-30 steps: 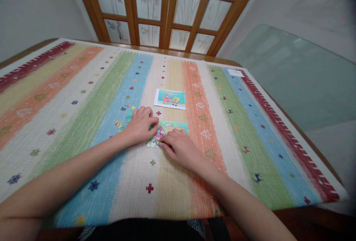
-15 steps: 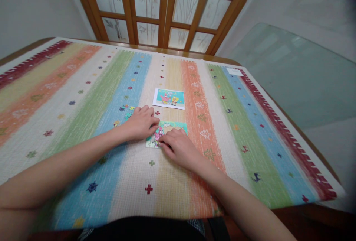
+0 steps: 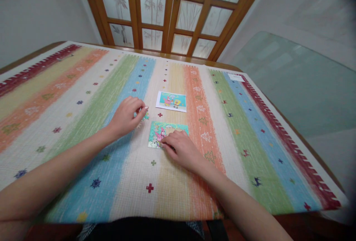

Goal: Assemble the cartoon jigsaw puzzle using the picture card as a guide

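A partly assembled jigsaw puzzle (image 3: 155, 131) with a pink cartoon figure on teal lies in front of me. My right hand (image 3: 180, 147) rests over its right side, thumb and fingertips pinched together at the lower middle; what they grip is too small to make out. Left of the puzzle, my left hand (image 3: 126, 116) is raised a little, thumb and forefinger closed on a small pale puzzle piece. Loose puzzle pieces (image 3: 145, 116) lie on the cloth beneath these fingers, partly covered by the hand.
Beyond the puzzle lies a picture card (image 3: 172, 101) with the same cartoon scene. A striped tablecloth (image 3: 133, 181) covers the table, and a white paper slip (image 3: 236, 77) sits near the far right corner. A glass-paned wooden door (image 3: 167, 18) stands behind the table.
My left hand has moved away from the puzzle's upper left edge, left and outward over the loose pieces, uncovering the puzzle's left side. The right hand stays at the puzzle. The view has shifted slightly.
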Demonstrator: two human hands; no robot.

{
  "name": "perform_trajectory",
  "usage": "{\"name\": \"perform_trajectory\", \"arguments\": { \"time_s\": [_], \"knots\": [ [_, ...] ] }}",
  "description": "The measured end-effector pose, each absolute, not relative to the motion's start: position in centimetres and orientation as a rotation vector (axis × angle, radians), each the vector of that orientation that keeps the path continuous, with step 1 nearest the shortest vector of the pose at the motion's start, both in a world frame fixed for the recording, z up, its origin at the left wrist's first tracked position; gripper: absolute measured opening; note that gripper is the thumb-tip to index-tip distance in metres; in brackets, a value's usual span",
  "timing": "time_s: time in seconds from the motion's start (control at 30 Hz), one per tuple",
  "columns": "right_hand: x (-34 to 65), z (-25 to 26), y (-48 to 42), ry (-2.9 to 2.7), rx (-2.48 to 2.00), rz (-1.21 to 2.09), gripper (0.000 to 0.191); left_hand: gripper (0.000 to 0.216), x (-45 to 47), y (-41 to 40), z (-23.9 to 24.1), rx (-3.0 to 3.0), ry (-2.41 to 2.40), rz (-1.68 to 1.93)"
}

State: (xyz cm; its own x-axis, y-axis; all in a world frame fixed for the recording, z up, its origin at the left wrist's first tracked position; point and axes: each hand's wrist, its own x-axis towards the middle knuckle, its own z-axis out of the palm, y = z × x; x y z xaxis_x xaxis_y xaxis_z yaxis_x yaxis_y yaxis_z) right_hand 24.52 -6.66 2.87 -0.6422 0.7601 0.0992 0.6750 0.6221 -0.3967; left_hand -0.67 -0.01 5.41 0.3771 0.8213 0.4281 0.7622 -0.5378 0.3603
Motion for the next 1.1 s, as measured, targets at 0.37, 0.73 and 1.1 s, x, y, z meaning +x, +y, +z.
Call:
{"name": "perform_trajectory", "arguments": {
  "time_s": [0.37,0.73,1.1],
  "knots": [
    [24.0,1.8,-6.5,-2.527,-1.275,0.121,0.033,0.034,-8.6,-0.1,1.4,2.429,1.787,0.797],
    [24.2,1.1,-6.4,-2.554,-1.35,0.031,0.04,0.033,-9.3,0.5,0.2,2.313,1.786,0.818],
    [24.6,1.4,-6.0,-2.502,-1.277,0.093,0.035,0.036,-9.8,1.3,-0.9,2.348,1.834,0.71]
  ]
}}
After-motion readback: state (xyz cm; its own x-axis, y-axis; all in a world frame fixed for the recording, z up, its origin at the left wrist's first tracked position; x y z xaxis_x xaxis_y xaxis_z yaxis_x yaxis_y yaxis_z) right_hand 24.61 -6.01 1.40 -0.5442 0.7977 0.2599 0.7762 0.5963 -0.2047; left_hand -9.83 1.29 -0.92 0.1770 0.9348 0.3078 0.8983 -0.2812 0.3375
